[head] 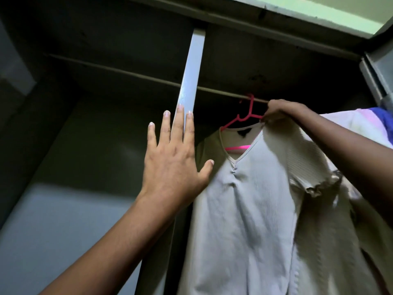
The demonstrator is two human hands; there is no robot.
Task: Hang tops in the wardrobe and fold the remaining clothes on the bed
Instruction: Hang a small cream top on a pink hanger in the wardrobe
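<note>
Up at the wardrobe rail (223,91), a pink hanger (244,116) is hooked over the bar and carries a pale ribbed V-neck top (255,199). Right hand (282,111) pinches the top's shoulder fabric beside the hanger arm. Left hand (176,158) is spread flat with fingers straight, lying against the white divider post (191,81), thumb near the top's edge. Risk, as judged: a tug on that shoulder could slide the wide neckline off the hanger arm, or lift the hook off the rail. More garments (361,122) draped over the right forearm could slip while it is raised.
</note>
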